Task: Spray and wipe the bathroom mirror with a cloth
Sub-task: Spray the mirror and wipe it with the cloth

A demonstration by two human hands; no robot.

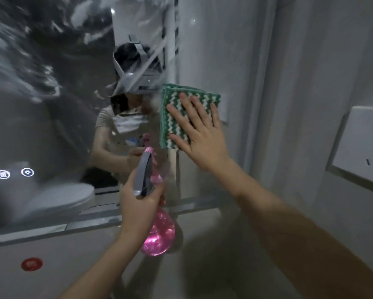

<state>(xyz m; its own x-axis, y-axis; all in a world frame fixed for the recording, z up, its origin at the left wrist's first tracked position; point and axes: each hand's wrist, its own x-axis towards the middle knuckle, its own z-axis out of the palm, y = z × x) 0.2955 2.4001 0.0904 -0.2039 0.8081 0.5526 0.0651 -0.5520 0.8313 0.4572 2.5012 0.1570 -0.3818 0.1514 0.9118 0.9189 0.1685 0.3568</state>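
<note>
The bathroom mirror [51,104] fills the left and middle of the view, streaked with wet smears toward its top. A folded green and white zigzag cloth [177,98] lies flat against the mirror's right edge. My right hand [199,137] presses on the cloth with straight, spread fingers. Lower down, my left hand [138,201] grips the neck of a pink spray bottle [158,234] with a grey trigger head, its nozzle pointing up at the glass. The mirror reflects the person holding the bottle.
Two lit touch icons [15,173] glow at the mirror's lower left. A white wall socket [362,147] sits on the grey wall at right. Below the mirror runs a ledge [51,227], with a red round sticker [31,264] on the panel under it.
</note>
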